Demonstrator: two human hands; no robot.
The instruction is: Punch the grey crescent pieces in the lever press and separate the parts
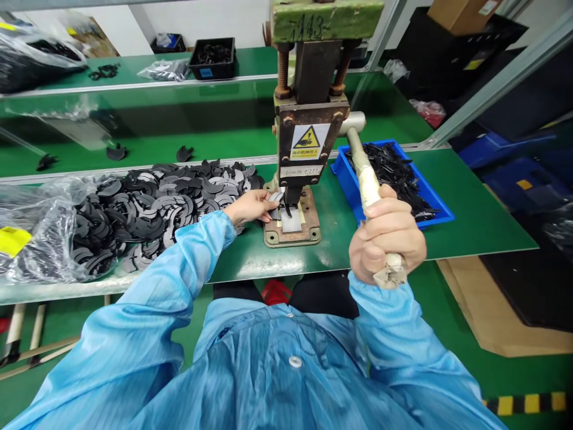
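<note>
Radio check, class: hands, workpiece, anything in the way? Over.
Left hand pinching curved part. Right hand gripping wrapped lever. Left fingertips near press punch; loose parts heaped at left.

This was a factory workshop. A green-topped metal hand press [312, 140] with a yellow warning sticker [310, 142] stood on a long green desk [244, 258], beside heaped curved black plastic parts [170, 206].

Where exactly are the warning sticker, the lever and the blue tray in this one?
Warning sticker [307, 138]: head view, on its yellow triangle.
Lever [368, 183]: head view, on its wrapped upper part.
Blue tray [350, 190]: head view, on its left outer wall.
</note>
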